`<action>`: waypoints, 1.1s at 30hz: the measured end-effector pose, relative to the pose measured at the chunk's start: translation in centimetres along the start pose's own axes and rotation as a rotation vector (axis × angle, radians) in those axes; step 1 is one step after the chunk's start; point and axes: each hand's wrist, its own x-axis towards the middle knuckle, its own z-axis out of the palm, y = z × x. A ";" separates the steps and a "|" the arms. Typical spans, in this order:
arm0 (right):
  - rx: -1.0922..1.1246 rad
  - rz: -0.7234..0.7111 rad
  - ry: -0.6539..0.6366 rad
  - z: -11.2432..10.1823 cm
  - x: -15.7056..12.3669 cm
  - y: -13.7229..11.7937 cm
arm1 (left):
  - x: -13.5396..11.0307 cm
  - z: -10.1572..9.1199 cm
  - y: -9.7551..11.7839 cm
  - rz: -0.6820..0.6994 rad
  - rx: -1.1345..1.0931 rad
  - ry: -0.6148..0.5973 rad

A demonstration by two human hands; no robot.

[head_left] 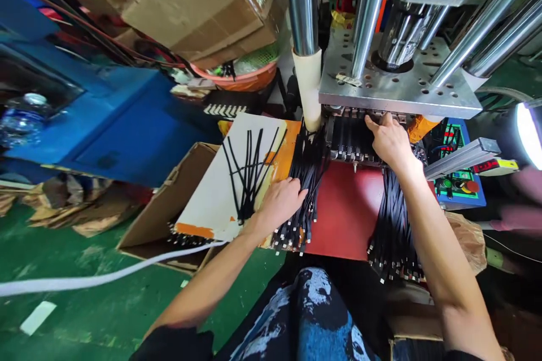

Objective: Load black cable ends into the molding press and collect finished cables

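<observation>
My left hand (282,203) rests on a bundle of black cables (305,166) with small metal plug ends. Its fingers are curled together at the bundle, and a thin cable leads up from near the fingertips. Under the press's steel plate (398,98), my right hand (390,138) reaches onto a dark metal mold (353,134). One finger points left and touches the mold top; the fingers are apart, and I see nothing held. A row of cable ends lies along the mold's front edge. A second cable bundle (396,225) hangs beside my right forearm.
Several loose cables lie on a white board (212,180) over a cardboard box (169,211). A red mat (345,208) spans between the bundles. Steel columns (301,5) stand around the press. A control box (459,186) with buttons is at right, a blue machine (114,124) at left.
</observation>
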 end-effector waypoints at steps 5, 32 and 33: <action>0.088 0.182 0.146 -0.2 -13.1 -1.5 | 0.1 -1.0 -1.0 0.017 -0.122 0.023; 0.644 0.628 0.120 2.0 -23.1 -4.3 | -3.7 4.4 8.0 0.070 -1.508 -0.440; 0.713 0.598 0.102 1.3 -23.2 -4.7 | -3.7 4.5 8.5 0.081 -1.513 -0.427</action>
